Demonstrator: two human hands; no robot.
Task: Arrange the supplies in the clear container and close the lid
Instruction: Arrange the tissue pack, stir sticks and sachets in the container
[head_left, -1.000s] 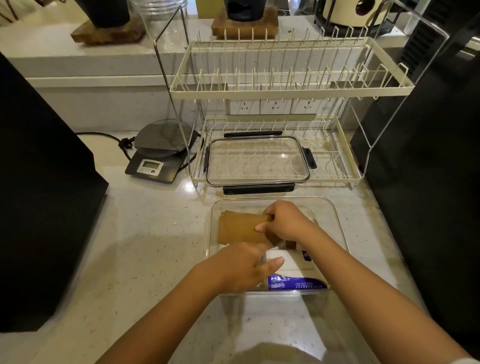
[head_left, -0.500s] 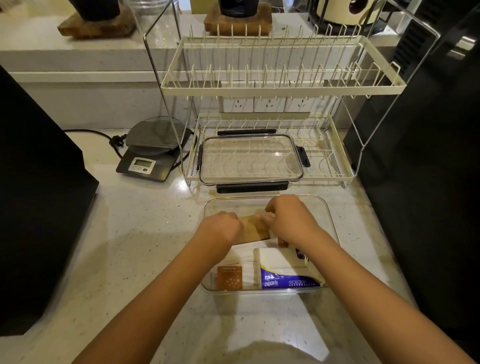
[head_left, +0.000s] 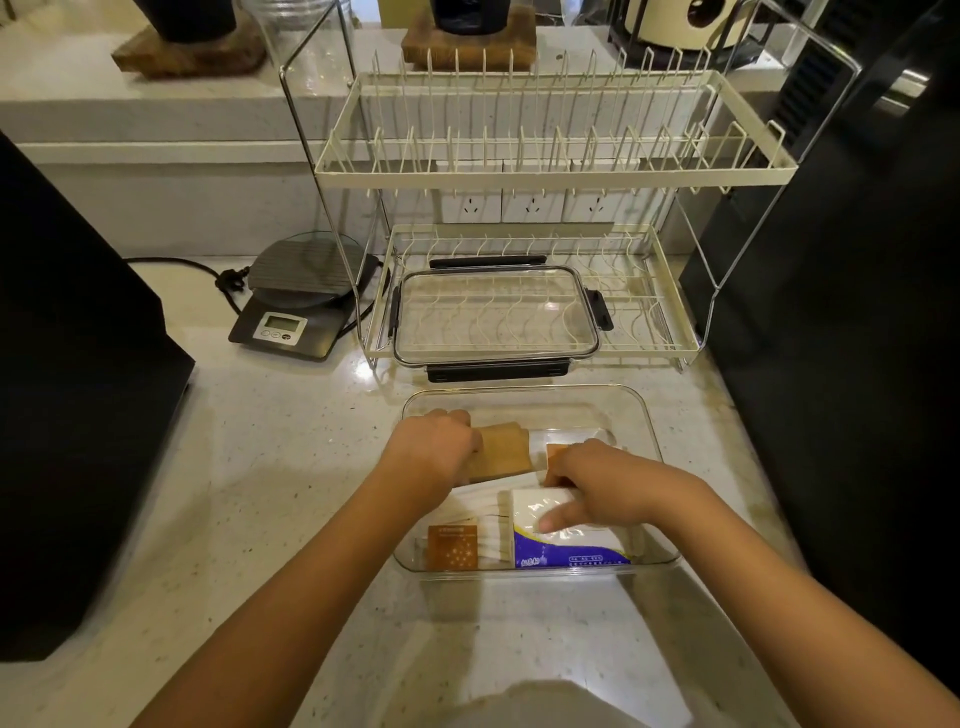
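Observation:
A clear container (head_left: 647, 415) sits open on the counter in front of me. Inside lie a brown paper stack (head_left: 501, 452), a white and blue tissue pack (head_left: 569, 545), white sachets with an orange label (head_left: 452, 545) and a small orange packet (head_left: 558, 454). My left hand (head_left: 434, 449) grips the left end of the brown stack. My right hand (head_left: 597, 486) rests over the tissue pack, fingers spread on its top. The clear lid (head_left: 496, 317) with black clips lies on the lower shelf of the dish rack.
A cream wire dish rack (head_left: 550, 171) stands just behind the container. A digital kitchen scale (head_left: 301, 301) with a cord sits to the left of it. Black appliances flank the counter: one on the left (head_left: 78, 389), another on the right (head_left: 841, 338).
My left hand moved up from the tissue pack onto the brown stack's left end. My right hand left the brown stack and came down onto the tissue pack.

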